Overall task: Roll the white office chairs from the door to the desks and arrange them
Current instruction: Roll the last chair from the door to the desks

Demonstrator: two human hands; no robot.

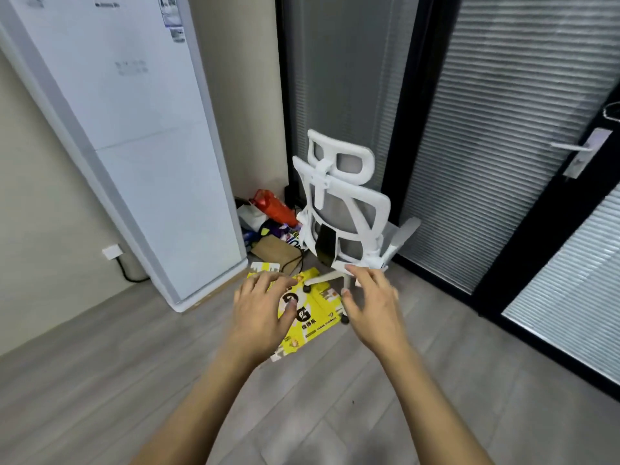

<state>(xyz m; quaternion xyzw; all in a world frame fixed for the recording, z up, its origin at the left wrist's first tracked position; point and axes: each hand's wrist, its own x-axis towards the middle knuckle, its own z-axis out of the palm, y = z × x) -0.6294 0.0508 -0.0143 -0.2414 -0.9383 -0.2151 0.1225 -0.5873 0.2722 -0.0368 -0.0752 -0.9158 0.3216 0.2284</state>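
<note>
The white office chair [342,209] stands at the far side of the room, its back turned to the camera, just in front of the dark-framed glass partition [503,129] with its lowered blinds. It has a white plastic frame with grey mesh in the backrest and in the curved headrest above. A black panel sits low on the back, and a white armrest juts out to the right. Its white star base runs on black castors, and at least one near leg reaches over the yellow flattened carton [312,320] lying on the grey wood floor [335,414].

Left of the chair, a heap of bags and packets, a red bag [275,206] among them, fills the corner beside a tall white appliance [134,146]. A door handle [580,149] shows at the far right.

Both arms stretch forward. The left hand [265,307] hovers palm down above the carton with its fingers [268,283] spread and relaxed, holding nothing. The right hand [372,303] is likewise open, its fingers fanned and the thumb held apart. Its fingertips overlap the chair's base in the view and seem nearer the camera than the chair, though contact cannot be ruled out from this angle.
</note>
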